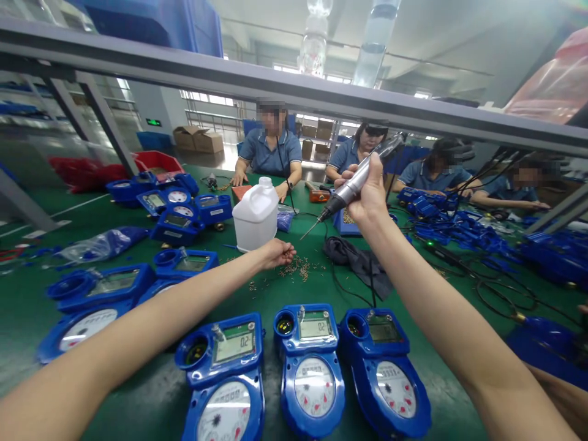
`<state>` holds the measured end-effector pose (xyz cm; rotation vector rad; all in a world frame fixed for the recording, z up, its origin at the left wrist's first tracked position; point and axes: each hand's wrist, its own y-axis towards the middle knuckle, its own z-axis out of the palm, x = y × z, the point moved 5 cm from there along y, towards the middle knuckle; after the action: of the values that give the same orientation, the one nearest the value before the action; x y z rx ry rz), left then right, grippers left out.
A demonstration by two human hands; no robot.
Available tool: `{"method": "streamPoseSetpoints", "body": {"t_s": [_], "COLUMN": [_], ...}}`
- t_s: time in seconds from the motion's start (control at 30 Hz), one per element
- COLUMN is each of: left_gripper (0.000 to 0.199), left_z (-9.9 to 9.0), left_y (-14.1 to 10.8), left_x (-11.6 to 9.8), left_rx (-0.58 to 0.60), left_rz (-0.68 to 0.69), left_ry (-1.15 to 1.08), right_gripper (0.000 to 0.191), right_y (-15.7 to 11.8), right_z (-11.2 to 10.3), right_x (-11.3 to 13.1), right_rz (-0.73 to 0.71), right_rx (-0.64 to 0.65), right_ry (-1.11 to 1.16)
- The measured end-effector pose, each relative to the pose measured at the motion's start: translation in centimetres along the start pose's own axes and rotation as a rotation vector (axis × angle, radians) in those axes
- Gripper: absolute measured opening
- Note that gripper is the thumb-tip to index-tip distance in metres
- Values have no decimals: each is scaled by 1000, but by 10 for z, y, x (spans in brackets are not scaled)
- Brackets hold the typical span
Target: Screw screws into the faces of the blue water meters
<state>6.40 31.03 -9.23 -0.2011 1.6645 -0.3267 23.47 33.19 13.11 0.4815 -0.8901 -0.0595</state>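
My right hand (371,193) is wrapped round a silver electric screwdriver (353,187), held up with its thin bit slanting down to the left. Fingers curled together, my left hand (277,253) is at the edge of a scatter of small screws (298,268) on the green table; whatever it pinches is too small to make out. Nearest me stand three blue water meters in a row: a left one (225,373), a middle one (310,367) and a right one (386,373). Each has a small display above a round dial.
Behind my left hand stands a white plastic jug (255,214). A dark cloth (356,260) and cables lie at right. More blue meters (177,211) crowd the left. Several co-workers sit across the table. A shelf beam (285,82) spans overhead, carrying bottles.
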Motion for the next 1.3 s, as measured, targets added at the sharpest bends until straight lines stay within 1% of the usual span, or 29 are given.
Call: {"method": "streamPoseSetpoints", "body": {"t_s": [0.07,0.17,0.23,0.3,0.37,0.4,0.47,0.5,0.57,0.63,0.67,0.7,0.73,0.77,0.83,0.9,0.93,1.0,1.07,1.17,1.3], "left_gripper": [33,32,30,27,27,28,32,31,30,35,38,40,40,37,29,22,20,17,16,16,17], "left_z": [-3,-5,-7,-13,-23,-30,-45,-53,-67,-75,-79,-79,-74,-64,-38,-13,-4,8,11,9,7], "left_y": [-9,-23,-34,-50,-76,-93,-135,-160,-211,-261,-285,-305,-321,-332,-341,-341,-340,-335,-333,-333,-335], "left_x": [-2,-8,-16,-29,-46,-54,-66,-69,-62,-42,-29,-14,1,16,43,62,68,72,71,68,66], "left_rx": [-2,-14,-23,-35,-58,-75,-127,-159,-210,-285,-405,-486,-527,-505,-395,-336,-333,-350,-379,-398,-393], "left_rz": [-24,-37,-22,17,83,124,212,251,280,266,260,231,209,190,144,114,114,137,165,184,211], "left_ry": [-43,-78,-93,-105,-117,-123,-137,-144,-144,-115,-38,33,87,135,150,124,112,97,79,50,39], "right_gripper": [43,40,42,47,55,60,68,71,73,72,71,71,72,73,76,75,73,69,64,57,51], "right_y": [-6,-23,-34,-44,-55,-61,-75,-84,-106,-131,-143,-155,-166,-176,-192,-203,-207,-212,-216,-219,-220], "right_z": [20,49,64,78,94,103,120,128,143,154,158,162,165,168,173,179,182,190,196,199,201], "right_x": [5,8,10,13,20,24,33,37,42,43,42,40,37,33,25,18,15,13,10,5,1], "right_rz": [49,110,148,194,219,217,193,175,141,119,127,144,166,198,267,321,338,347,377,444,464], "right_rx": [64,163,191,219,289,336,422,457,514,550,562,566,566,563,554,544,546,556,563,543,532], "right_ry": [-37,-151,-209,-225,-207,-193,-172,-164,-139,-89,-63,-36,-13,-6,-34,-78,-89,-78,-71,-72,-36]}}
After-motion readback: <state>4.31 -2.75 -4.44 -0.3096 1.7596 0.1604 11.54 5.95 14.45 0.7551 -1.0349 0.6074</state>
